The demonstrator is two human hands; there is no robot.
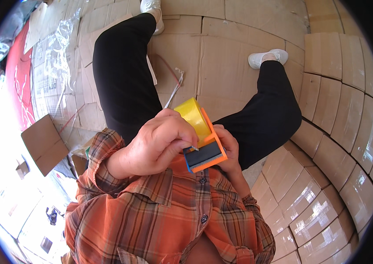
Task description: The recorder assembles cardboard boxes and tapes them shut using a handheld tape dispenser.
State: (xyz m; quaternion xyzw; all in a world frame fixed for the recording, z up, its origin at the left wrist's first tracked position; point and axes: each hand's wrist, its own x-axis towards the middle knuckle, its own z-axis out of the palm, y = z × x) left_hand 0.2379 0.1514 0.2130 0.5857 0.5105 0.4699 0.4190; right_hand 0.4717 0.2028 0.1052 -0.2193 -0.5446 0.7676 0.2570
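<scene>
Fingers (185,131) of my left hand (149,143) pinch a small thin piece (194,148), too tiny to make out, at the black front of an orange-and-blue tape dispenser (206,154). It sits tilted in front of my shirt (151,215), its yellow tape roll (192,117) toward my feet. My right hand (230,152) grips its right side. Farther right, cardboard boxes (327,145) stand stacked.

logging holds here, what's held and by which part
The right grip holds an orange plastic tape dispenser by its right side. The left grip pinches a thin pale piece by one end; kind unclear.
</scene>
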